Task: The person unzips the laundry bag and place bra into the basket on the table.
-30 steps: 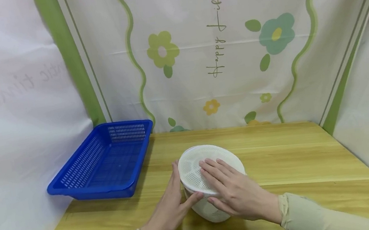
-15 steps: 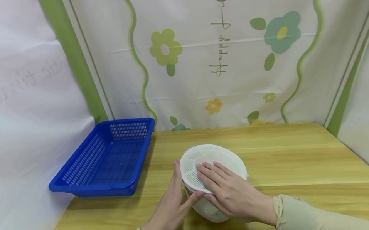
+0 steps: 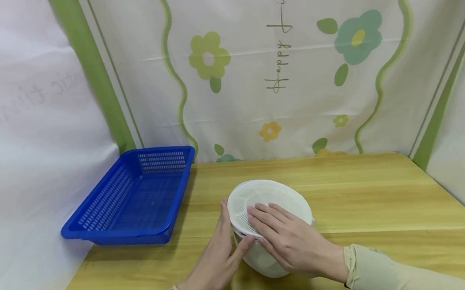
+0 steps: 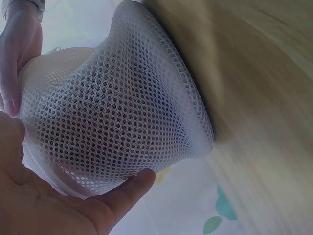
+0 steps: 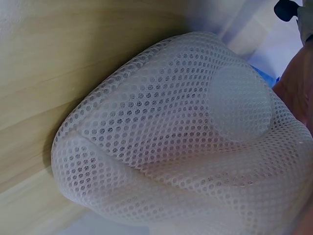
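Note:
A white mesh laundry bag [image 3: 270, 262] with a round top panel [image 3: 267, 192] and a piped rim stands on the wooden table. My left hand [image 3: 213, 267] holds it at the left, its thumb at the front rim and its fingers along the side. In the left wrist view, one finger [image 4: 129, 188] lies straight against the mesh [image 4: 107, 103]. My right hand [image 3: 295, 239] rests on the top panel with fingers extended and close together. Its thumb lies at the front rim near the left thumb. The right wrist view shows creased mesh [image 5: 146, 117] with a rounder patch [image 5: 239, 103].
A blue perforated plastic basket [image 3: 167, 222] stands at the left rear of the table [image 3: 376, 194]. A white flowered curtain [image 3: 242, 85] hangs behind the table, with white fabric at both sides.
My right hand has slid slightly left over the top panel, and its thumb has moved in toward the left thumb. My left hand keeps its hold. The head view has shifted a little.

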Action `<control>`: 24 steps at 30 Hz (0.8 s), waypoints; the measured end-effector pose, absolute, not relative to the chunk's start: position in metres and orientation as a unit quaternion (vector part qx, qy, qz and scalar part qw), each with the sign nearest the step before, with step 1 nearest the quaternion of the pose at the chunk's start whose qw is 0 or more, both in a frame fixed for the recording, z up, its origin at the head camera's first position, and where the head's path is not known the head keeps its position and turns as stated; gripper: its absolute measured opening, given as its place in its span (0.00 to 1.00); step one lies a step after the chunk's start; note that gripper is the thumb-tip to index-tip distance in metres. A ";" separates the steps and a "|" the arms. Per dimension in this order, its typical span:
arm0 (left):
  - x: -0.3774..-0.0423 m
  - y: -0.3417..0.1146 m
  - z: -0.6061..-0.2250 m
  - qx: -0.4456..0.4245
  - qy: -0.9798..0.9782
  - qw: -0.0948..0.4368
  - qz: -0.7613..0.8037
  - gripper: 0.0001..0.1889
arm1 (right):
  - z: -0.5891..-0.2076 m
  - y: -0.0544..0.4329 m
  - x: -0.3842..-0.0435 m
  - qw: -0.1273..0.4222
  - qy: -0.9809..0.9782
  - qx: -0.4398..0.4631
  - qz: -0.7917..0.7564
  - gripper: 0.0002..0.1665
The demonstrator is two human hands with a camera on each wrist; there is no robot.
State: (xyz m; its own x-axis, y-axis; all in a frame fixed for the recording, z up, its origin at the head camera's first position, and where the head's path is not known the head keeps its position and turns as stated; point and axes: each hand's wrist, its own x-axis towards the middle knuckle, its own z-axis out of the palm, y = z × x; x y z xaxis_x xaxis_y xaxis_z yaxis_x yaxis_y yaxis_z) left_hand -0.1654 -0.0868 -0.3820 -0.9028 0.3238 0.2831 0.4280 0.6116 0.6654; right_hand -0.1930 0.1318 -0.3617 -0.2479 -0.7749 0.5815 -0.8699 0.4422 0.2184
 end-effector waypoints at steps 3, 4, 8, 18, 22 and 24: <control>-0.166 -0.087 -0.382 -0.211 -0.897 0.067 -0.381 0.48 | -0.362 0.132 -0.193 0.322 -0.786 0.521 0.084 0.28; -0.166 -0.086 -0.382 -0.213 -0.898 0.067 -0.380 0.48 | -0.363 0.132 -0.193 0.323 -0.786 0.520 0.089 0.28; -0.166 -0.085 -0.382 -0.219 -0.898 0.075 -0.375 0.47 | -0.364 0.133 -0.193 0.333 -0.782 0.517 0.105 0.27; -0.166 -0.085 -0.381 -0.221 -0.900 0.075 -0.369 0.47 | -0.364 0.132 -0.192 0.360 -0.760 0.522 0.141 0.26; -0.166 -0.085 -0.380 -0.223 -0.901 0.079 -0.364 0.47 | -0.363 0.132 -0.192 0.364 -0.755 0.520 0.161 0.26; -0.165 -0.085 -0.380 -0.226 -0.901 0.083 -0.361 0.47 | -0.362 0.132 -0.192 0.368 -0.753 0.520 0.167 0.26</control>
